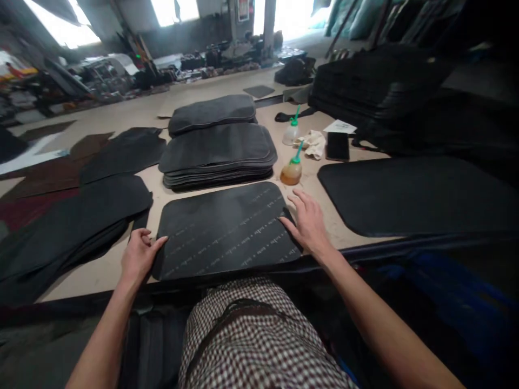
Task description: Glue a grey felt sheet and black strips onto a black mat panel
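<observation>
A black mat [227, 229] with pale diagonal lines of print lies flat at the near edge of the wooden table [344, 227], right in front of me. My left hand [138, 256] rests at the mat's left edge, thumb against it, fingers curled. Over on the other side, my right hand [308, 221] lies palm down with fingers spread, touching the mat's right edge. Neither hand holds anything. Behind the mat sits a stack of similar dark mats [219, 154], and a further stack [213, 112] beyond it.
Two squeeze bottles with green nozzles stand to the right, one amber [292, 170], one white [291, 132], near a rag [314, 143] and a black phone [337, 146]. A large black mat [413, 194] lies right; loose black pieces [73, 221] lie left. Tall mat piles [377, 81] stand far right.
</observation>
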The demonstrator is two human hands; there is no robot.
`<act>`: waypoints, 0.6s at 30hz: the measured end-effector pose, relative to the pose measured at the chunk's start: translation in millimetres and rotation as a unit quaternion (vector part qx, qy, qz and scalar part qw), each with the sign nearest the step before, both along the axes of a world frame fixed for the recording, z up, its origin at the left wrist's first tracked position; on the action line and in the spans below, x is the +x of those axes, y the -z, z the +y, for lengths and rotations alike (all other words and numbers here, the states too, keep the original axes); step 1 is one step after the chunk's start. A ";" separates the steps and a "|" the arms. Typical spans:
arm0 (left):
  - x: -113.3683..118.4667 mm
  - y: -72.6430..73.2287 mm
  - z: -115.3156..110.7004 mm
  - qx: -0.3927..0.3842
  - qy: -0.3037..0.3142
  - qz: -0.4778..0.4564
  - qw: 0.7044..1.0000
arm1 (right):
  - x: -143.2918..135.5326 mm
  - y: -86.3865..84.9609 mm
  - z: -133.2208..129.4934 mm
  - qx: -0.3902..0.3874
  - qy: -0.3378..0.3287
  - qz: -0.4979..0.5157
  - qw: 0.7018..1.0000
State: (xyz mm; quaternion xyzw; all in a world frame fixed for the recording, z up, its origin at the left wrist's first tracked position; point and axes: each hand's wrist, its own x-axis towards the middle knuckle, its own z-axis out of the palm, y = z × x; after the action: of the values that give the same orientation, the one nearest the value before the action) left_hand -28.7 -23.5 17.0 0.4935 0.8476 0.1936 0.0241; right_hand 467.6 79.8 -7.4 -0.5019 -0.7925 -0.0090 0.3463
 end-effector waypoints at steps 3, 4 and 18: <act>12.0 -13.6 -5.7 -0.008 0.024 0.103 0.994 | 4.0 -0.6 4.1 0.001 -0.064 -0.083 0.994; 17.0 -17.8 -6.6 -0.007 0.039 0.135 0.990 | 5.5 0.1 7.1 -0.001 -0.090 -0.095 0.991; 147.5 -16.3 104.3 -0.038 0.349 0.040 0.935 | -37.8 12.1 91.2 0.005 -0.115 -0.195 0.974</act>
State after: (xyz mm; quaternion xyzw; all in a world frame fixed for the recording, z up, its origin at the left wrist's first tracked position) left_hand 118.9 80.8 33.3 0.7643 0.6290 0.1206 0.0749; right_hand 429.8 171.0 -19.5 -0.3945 -0.8971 -0.0711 0.1861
